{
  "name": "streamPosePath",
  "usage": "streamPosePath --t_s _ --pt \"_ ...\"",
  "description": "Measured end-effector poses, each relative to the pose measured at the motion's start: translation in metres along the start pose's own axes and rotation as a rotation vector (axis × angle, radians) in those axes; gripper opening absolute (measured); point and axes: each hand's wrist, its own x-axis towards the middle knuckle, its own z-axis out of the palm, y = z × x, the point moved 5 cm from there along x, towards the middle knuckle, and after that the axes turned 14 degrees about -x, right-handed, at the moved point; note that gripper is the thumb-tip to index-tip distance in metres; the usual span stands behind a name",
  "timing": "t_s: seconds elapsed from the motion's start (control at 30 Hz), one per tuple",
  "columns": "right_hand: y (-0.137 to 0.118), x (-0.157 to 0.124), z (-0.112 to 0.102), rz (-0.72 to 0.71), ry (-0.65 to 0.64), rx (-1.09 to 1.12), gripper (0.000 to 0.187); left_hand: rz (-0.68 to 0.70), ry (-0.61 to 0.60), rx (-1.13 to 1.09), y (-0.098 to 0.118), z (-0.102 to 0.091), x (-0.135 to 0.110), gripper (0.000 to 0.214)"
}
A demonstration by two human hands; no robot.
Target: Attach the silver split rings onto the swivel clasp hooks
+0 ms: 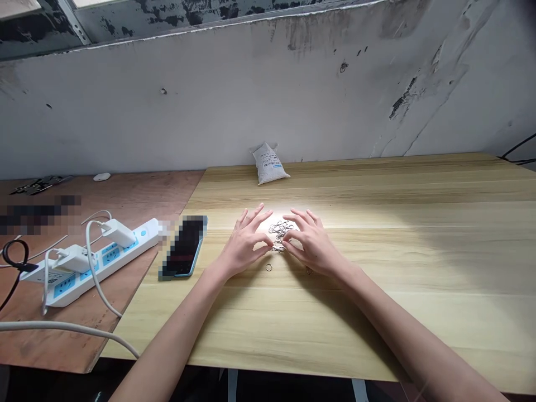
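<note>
Up against the scuffed white wall (268, 95), you've got a pale wood table (355, 335) with a small white sack (268, 164) at its back edge, contents hidden. Your left hand (247, 243) and right hand (312, 243) curl in at a tangle of metal rings (281, 230), grip unclear, and one loose ring (268, 267) sits just below!

**Fig. 1.** Counted items on one pale wooden table (368, 190) and one reddish plywood table (125, 190).

Two hands: left hand (245, 243), right hand (313, 245). One tangled cluster of wire rings (281, 228), its rings too small to count. Two loose metal rings (268, 267), at 7 and 5 o'clock from the cluster. One sack (270, 164) at 12 o'clock; one phone (184, 247) at 9 o'clock; one power strip (100, 263) with two white chargers (117, 232), farther out at 9 o'clock.
</note>
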Motion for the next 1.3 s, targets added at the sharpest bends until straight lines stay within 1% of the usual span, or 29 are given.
streamPosePath --t_s 0.13,0.2,0.27,0.4,0.57,0.67,0.83,0.9,1.03,1.1,1.2,1.3 --pt "-0.002 -0.001 0.004 -0.010 -0.014 -0.007 0.017 -0.014 0.039 -0.033 0.001 -0.001 0.000 0.012" --pt "-0.006 0.000 0.005 -0.028 -0.001 -0.012 0.024 -0.026 0.070 -0.061 0.001 -0.002 0.000 0.011" --pt "-0.011 0.000 0.005 -0.028 0.024 -0.016 0.026 -0.035 0.090 -0.091 0.002 -0.002 0.000 0.010" --pt "-0.021 0.002 0.003 0.015 0.094 0.001 0.017 -0.060 0.099 -0.170 0.002 -0.004 0.001 0.009" --pt "-0.027 0.002 0.003 0.042 0.158 0.010 0.016 -0.079 0.134 -0.258 0.003 -0.008 0.002 0.009" --pt "-0.028 0.002 0.004 0.035 0.166 -0.004 0.015 -0.081 0.155 -0.240 0.005 -0.009 0.002 0.009" --pt "-0.030 0.001 0.004 -0.019 0.150 -0.065 0.017 -0.105 0.210 -0.162 0.004 -0.011 0.002 0.012" --pt "-0.029 0.000 0.004 -0.036 0.142 -0.099 0.017 -0.134 0.204 -0.179 0.000 -0.012 0.001 0.011" --pt "-0.030 0.000 0.002 -0.081 0.133 -0.151 0.015 -0.167 0.137 -0.260 -0.007 -0.010 -0.001 0.016" --pt "-0.029 -0.001 0.001 -0.088 0.136 -0.152 0.016 -0.164 0.122 -0.289 -0.008 -0.011 -0.001 0.012" --pt "-0.026 -0.001 0.000 -0.074 0.141 -0.096 0.016 -0.161 0.131 -0.296 -0.010 -0.015 -0.002 0.009" --pt "-0.021 0.000 0.001 -0.038 0.119 0.004 0.017 -0.137 0.131 -0.183 -0.008 -0.016 -0.001 0.008"
